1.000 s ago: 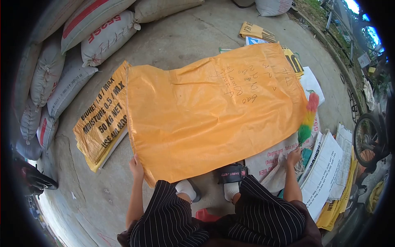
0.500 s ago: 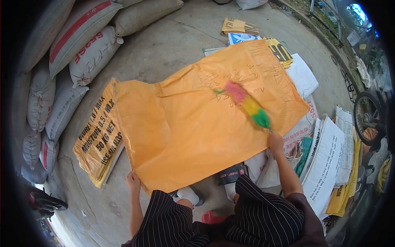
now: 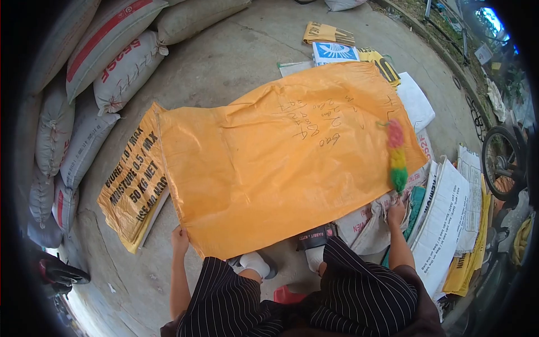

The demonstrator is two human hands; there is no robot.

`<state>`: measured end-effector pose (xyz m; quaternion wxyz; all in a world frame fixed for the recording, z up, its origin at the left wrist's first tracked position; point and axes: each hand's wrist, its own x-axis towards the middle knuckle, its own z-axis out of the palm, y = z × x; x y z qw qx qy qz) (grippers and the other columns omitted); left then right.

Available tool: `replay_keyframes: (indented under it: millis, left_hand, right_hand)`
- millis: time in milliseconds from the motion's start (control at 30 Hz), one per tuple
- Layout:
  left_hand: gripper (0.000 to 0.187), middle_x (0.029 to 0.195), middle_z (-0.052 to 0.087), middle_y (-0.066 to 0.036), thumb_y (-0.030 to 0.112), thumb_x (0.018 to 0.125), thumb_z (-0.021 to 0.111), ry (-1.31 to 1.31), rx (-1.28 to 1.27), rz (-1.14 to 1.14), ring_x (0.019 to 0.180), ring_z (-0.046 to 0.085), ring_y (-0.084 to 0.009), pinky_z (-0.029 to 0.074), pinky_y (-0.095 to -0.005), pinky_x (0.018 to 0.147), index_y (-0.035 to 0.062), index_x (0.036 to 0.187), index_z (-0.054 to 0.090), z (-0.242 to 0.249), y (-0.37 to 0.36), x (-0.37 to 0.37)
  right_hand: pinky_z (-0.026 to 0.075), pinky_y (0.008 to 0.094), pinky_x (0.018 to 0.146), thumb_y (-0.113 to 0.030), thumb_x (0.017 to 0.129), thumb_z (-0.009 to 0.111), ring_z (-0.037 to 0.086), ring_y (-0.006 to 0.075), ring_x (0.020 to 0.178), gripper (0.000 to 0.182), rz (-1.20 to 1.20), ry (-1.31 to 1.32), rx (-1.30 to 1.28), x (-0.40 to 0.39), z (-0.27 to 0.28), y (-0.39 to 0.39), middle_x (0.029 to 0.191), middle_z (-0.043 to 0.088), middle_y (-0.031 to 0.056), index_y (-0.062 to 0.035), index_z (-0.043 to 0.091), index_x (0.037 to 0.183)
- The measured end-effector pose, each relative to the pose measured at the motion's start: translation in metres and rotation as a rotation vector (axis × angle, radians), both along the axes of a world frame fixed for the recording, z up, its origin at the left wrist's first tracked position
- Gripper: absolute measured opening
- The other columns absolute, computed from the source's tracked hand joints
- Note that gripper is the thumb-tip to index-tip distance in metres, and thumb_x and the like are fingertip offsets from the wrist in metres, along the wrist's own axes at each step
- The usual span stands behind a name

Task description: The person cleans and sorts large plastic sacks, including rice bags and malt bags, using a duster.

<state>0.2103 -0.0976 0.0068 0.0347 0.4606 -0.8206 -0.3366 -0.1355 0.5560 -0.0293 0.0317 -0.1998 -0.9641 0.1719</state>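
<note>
A large orange woven sack [image 3: 241, 168] with handwriting on it lies spread flat in front of me. My left hand [image 3: 179, 241] is closed on its near left edge. In my right hand [image 3: 396, 209] is the handle end of a fluffy duster [image 3: 397, 151], coloured pink, yellow and green. The duster lies over the right part of the sack, its pink tip pointing away from me. Most of the handle is hidden in my fingers. Under the sack's left end sticks out a yellow sack [image 3: 129, 188] with black print.
Filled sacks [image 3: 126, 73] are stacked at the left. Folded white sacks [image 3: 441, 224] lie at the right, near a bicycle wheel [image 3: 501, 163]. Beyond the orange sack are a blue-and-white sack [image 3: 335, 52] and a folded yellow one [image 3: 328, 35]. Something red [image 3: 289, 294] is beneath me.
My right hand has moved the duster rightward across the sack, away from the handwriting in the middle. The sack's far edge has shifted slightly toward me. My left hand keeps its hold.
</note>
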Motion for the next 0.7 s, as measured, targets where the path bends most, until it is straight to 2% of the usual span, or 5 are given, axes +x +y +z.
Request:
replay_keyframes:
  millis: [167, 267, 333, 567, 700]
  left_hand:
    - [0.02, 0.068, 0.062, -0.013, 0.016, 0.082, 0.051, -0.386, 0.221, -0.015, 0.059, 0.059, -0.0201, 0.044, -0.0326, 0.054, -0.0012, 0.085, 0.06, 0.009, -0.008, -0.015]
    - [0.028, 0.078, 0.063, -0.015, 0.024, 0.083, 0.052, 0.074, 0.011, -0.191, 0.066, 0.062, -0.0224, 0.046, -0.0339, 0.058, -0.0017, 0.089, 0.059, -0.025, -0.018, -0.012]
    - [0.038, 0.081, 0.062, -0.018, 0.035, 0.085, 0.05, 0.192, 0.076, 0.028, 0.071, 0.062, -0.0265, 0.046, -0.0371, 0.062, -0.0024, 0.091, 0.058, 0.031, 0.004, -0.068]
    - [0.044, 0.067, 0.057, -0.018, 0.033, 0.09, 0.043, 0.047, -0.024, 0.202, 0.06, 0.053, -0.0275, 0.04, -0.0395, 0.057, -0.0066, 0.076, 0.056, -0.011, 0.013, -0.115]
    - [0.042, 0.06, 0.053, -0.012, 0.027, 0.09, 0.042, 0.435, 0.219, 0.519, 0.059, 0.05, -0.0197, 0.036, -0.0393, 0.055, -0.0062, 0.067, 0.053, -0.027, 0.032, -0.101]
  right_hand:
    - [0.041, 0.048, 0.072, -0.025, 0.09, 0.034, 0.055, 0.0449, 0.082, 0.038, -0.304, -0.005, -0.021, -0.047, -0.024, 0.016, 0.086, 0.059, 0.027, 0.0055, 0.057, 0.092]
    - [0.041, 0.047, 0.066, -0.024, 0.091, 0.034, 0.055, 0.0436, 0.074, 0.036, -0.095, 0.35, 0.038, -0.047, 0.003, -0.038, 0.078, 0.059, 0.0248, 0.0051, 0.056, 0.087]
    - [0.039, 0.0436, 0.057, -0.018, 0.09, 0.036, 0.053, 0.0404, 0.065, 0.028, 0.241, 0.445, -0.29, -0.032, 0.037, -0.11, 0.068, 0.055, 0.0222, 0.0039, 0.052, 0.082]
    - [0.039, 0.0439, 0.045, -0.018, 0.085, 0.048, 0.052, 0.0357, 0.049, 0.018, 1.235, -0.05, -0.397, 0.06, 0.023, -0.301, 0.054, 0.05, 0.0185, -0.0044, 0.048, 0.073]
    - [0.041, 0.047, 0.046, -0.024, 0.085, 0.049, 0.055, 0.0373, 0.052, 0.021, 1.069, -0.084, -0.102, 0.04, -0.027, -0.307, 0.057, 0.055, 0.0189, -0.0052, 0.05, 0.076]
